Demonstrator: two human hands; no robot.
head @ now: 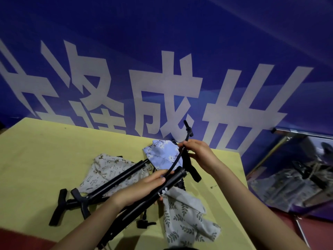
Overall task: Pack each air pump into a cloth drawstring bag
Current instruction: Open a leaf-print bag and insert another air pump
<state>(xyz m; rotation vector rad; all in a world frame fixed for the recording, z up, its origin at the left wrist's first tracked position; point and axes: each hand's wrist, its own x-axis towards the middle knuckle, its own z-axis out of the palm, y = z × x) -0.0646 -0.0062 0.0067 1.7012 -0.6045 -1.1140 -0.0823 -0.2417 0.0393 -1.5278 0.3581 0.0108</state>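
My left hand (144, 188) grips the barrel of a black air pump (173, 179), held tilted above the yellow-green table (36, 159). Its thin black hose (177, 159) curves upward, and my right hand (196, 152) pinches that hose near its nozzle end (188, 128). A blue floral drawstring bag (162, 154) sits just behind the hose. Another black pump (117, 179) lies on a beige patterned bag (106, 170). A grey leaf-print bag (183, 219) lies under my right forearm. More pump handles (61, 204) rest at the left.
A blue banner with large white characters (162, 87) hangs behind the table. The table's right edge (243, 177) drops off to a floor heap of pumps and bags (297, 181) beside a metal frame. A small black valve piece (144, 223) lies near the front.
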